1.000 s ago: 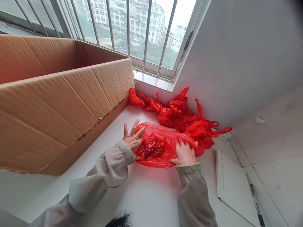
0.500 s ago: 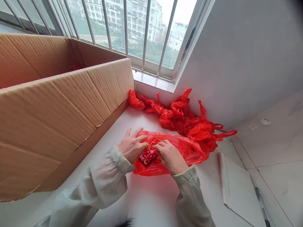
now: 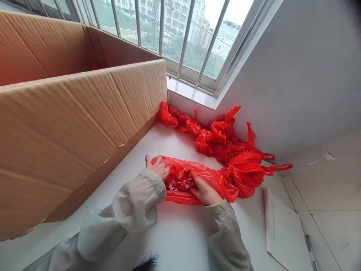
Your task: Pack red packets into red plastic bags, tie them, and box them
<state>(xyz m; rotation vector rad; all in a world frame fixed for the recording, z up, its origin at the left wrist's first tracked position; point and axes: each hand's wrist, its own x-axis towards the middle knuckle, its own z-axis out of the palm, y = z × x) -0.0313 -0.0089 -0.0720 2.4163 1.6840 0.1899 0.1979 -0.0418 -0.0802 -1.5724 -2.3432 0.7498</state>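
An opened red plastic bag [image 3: 197, 199] lies on the white table, its mouth spread upward. Inside it sit small wrapped packets [image 3: 186, 184], dark red with white patterns, and orange-red wrapped pieces [image 3: 177, 173]. My left hand [image 3: 158, 168] is closed on the bag's left end, fingers bent over the film with one finger sticking up. From the right, my right hand [image 3: 207, 190] reaches into the bag, thumb and fingers apart beside the packets. Bag film covers part of its fingers.
Several tied red plastic bags [image 3: 222, 141] are heaped along the wall. A large cardboard box [image 3: 84, 120] stands at the left, with something red inside. On the right lie a white notebook [image 3: 287, 229] and a pen [image 3: 310, 246]. Behind is a barred window [image 3: 180, 49].
My hands have moved apart: the left from the packets to the bag's left end, the right deeper under the film. The view has shifted slightly.
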